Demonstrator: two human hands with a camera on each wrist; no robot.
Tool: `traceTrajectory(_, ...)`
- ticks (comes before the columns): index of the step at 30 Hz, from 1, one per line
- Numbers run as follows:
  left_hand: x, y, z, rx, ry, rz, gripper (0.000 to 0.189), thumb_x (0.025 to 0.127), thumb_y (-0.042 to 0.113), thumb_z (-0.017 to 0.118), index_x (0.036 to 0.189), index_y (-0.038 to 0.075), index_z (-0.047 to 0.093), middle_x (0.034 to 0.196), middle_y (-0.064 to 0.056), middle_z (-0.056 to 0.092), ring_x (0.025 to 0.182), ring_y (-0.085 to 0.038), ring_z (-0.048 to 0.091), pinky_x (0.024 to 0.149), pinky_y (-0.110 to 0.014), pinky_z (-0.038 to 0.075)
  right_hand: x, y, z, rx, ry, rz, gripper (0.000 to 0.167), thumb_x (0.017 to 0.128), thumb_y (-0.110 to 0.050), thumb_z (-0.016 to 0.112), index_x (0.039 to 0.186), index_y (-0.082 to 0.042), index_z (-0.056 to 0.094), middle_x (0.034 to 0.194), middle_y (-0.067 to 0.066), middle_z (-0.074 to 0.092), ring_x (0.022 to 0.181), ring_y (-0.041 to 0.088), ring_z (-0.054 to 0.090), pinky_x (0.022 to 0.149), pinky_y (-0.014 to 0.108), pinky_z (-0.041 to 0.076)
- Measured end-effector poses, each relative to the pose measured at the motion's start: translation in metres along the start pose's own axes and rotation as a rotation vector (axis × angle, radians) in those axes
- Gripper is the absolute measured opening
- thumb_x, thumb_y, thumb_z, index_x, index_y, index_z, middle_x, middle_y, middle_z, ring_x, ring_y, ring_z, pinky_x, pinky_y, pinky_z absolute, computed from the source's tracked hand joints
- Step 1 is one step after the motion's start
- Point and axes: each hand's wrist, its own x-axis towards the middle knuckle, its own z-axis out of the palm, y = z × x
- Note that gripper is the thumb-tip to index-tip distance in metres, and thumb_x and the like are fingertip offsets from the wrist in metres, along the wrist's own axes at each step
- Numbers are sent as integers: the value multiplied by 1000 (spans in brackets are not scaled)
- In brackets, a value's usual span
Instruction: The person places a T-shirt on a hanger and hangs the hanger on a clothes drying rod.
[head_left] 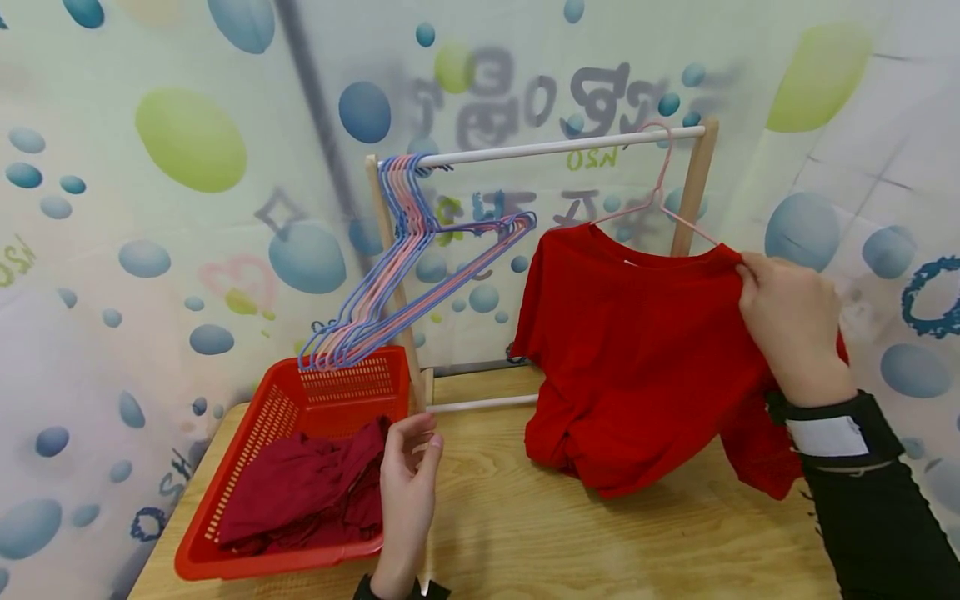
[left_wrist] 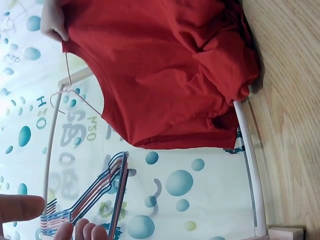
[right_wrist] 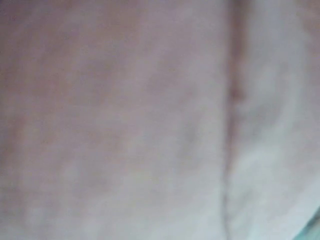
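Observation:
A red T-shirt (head_left: 637, 350) hangs on a pink hanger (head_left: 660, 187), whose hook is at the right end of the rack's white bar (head_left: 555, 148). My right hand (head_left: 791, 321) pinches the shirt at its right shoulder, beside the hanger's arm. The shirt's lower part is bunched and hangs low over the table. My left hand (head_left: 408, 483) is held beside the red basket (head_left: 251, 450), fingers loosely bent and nothing in them. In the left wrist view the shirt (left_wrist: 150, 75) fills the upper part. The right wrist view shows only a blurred pale surface.
Several blue and pink hangers (head_left: 367, 283) hang bunched at the rack's left end, above the basket. Dark red clothing (head_left: 307, 492) lies folded in the basket. The rack's wooden posts (head_left: 693, 187) stand on the wooden table (head_left: 495, 517), before a patterned curtain (head_left: 187, 250).

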Motion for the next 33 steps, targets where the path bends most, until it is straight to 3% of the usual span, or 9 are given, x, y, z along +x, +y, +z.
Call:
traceTrajectory(12,3,3,-14,30,58,-16,26,103,1,60,128,-2,59,123,-17,64,105,-11,57,90,-21,46,-1,-2,5,-18,-59,55,32,105,-10,52,126,10,65,109,40,65,86,60,60,73,74,50)
traceTrajectory(15,4,5,-19,25,78,-9,26,103,1,60,128,-2,58,122,-18,63,105,-9,57,90,-20,46,-1,-4,7,-21,-42,55,33,105,-12,53,128,9,63,108,40,65,84,60,59,70,73,50)
traceTrajectory(18,5,6,-23,21,103,14,26,103,0,60,128,-4,58,120,-17,64,103,-8,58,89,-18,47,-2,-9,11,-4,25,35,34,103,-11,54,130,9,61,110,41,64,87,61,58,72,72,50)
traceTrajectory(24,9,8,-33,24,132,32,26,104,3,60,128,-4,58,118,-9,63,106,-8,58,91,-17,46,1,-36,24,86,163,5,36,100,-7,60,132,10,60,126,38,58,113,57,50,91,70,39)
traceTrajectory(28,10,11,-37,36,149,9,25,104,3,58,129,-1,58,121,-11,62,107,-8,57,92,-18,45,4,-61,43,141,196,-52,34,100,-9,63,129,9,62,123,34,59,112,52,50,91,64,40)
traceTrajectory(33,11,13,-40,40,160,7,24,104,3,57,128,1,59,122,-10,62,108,-8,56,91,-18,44,8,-92,76,199,172,-147,29,100,-15,66,119,7,67,114,29,67,106,48,59,84,61,49)
